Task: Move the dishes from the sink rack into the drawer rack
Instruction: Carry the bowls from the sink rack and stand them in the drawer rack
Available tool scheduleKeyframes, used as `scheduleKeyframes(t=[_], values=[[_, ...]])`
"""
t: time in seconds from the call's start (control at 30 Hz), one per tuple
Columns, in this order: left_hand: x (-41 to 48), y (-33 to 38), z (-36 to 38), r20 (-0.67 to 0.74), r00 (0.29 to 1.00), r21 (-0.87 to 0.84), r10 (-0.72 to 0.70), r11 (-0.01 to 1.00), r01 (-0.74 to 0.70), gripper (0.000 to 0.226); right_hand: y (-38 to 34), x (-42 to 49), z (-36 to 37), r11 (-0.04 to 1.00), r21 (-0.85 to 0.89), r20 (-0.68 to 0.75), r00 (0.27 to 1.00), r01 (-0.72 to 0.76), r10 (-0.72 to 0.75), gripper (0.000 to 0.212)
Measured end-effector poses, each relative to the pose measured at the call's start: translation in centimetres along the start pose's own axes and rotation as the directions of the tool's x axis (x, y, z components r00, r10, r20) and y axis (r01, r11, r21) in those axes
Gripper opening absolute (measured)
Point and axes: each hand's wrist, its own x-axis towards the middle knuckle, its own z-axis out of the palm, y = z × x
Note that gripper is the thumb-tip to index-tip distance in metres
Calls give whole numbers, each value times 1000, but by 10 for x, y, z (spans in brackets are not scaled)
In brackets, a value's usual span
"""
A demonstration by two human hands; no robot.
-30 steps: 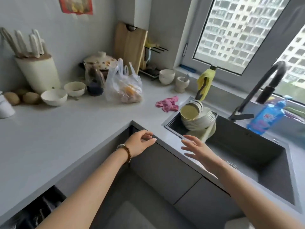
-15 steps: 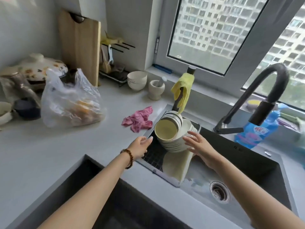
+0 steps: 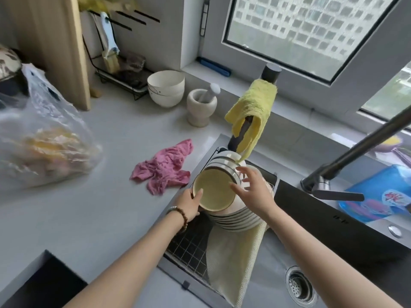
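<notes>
ok so looks like the pickup step: bowls [image 3: 213, 190] lean on the plates [image 3: 238, 221] at the far end of the rack [image 3: 189, 247], left hand [image 3: 189, 204] pinching their left rim, right hand [image 3: 253, 192] spread loose at the right. next that one should clamp on, then both lift the stack level.

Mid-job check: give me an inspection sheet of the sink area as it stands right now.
Surface: grey countertop, dark sink.
Job's things: nested bowls lean on stacked plates in the sink rack.
Clutter: pink cloth, plastic bag, mortar, white bowls; yellow cloth draped above the rack.
Hands: left hand pinches the nested bowls' front rim; right hand touches the rims, fingers spread.
Cables: nothing seen.
Surroundings: faucet, blue bottle, window.
</notes>
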Motion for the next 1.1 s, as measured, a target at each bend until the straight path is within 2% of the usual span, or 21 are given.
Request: scheduleKeyframes(t=[0.07,0.17,0.27,0.33,0.47,0.63,0.67,0.77,0.87,1.0,1.1], values=[[9,-3,2,-45,999,8,2,1000,-2,30,3,5,5,997,-71,-23,999,32,-34,55],[17,-6,7,-123,992,-86,-28,996,17,21,8,14,7,986,-157,-51,997,57,-65,59],[16,-7,12,-177,984,-131,-7,991,-17,15,11,26,8,983,-178,-64,996,44,-56,68],[17,-7,14,-179,984,-113,11,993,-32,9,11,37,8,981,-192,-17,1000,15,-19,70],[24,-7,17,-128,992,-154,-17,988,-3,21,11,61,7,984,-180,91,995,-20,37,76],[26,-6,23,-85,994,-277,-73,960,46,6,17,79,6,995,-97,193,980,-31,50,92],[26,-6,25,-60,994,-317,-88,946,65,8,17,81,6,996,-82,191,981,-25,40,94],[23,-8,32,23,993,-450,-116,886,113,39,22,86,6,997,-77,199,980,10,6,100],[21,-10,37,38,994,-528,-105,842,109,47,26,88,6,994,-100,208,978,46,-25,103],[26,-13,41,54,980,-543,-190,818,188,60,26,94,4,992,-105,214,976,64,-41,101],[27,-14,42,76,978,-533,-193,822,204,69,28,97,4,993,-110,237,971,52,-25,105]])
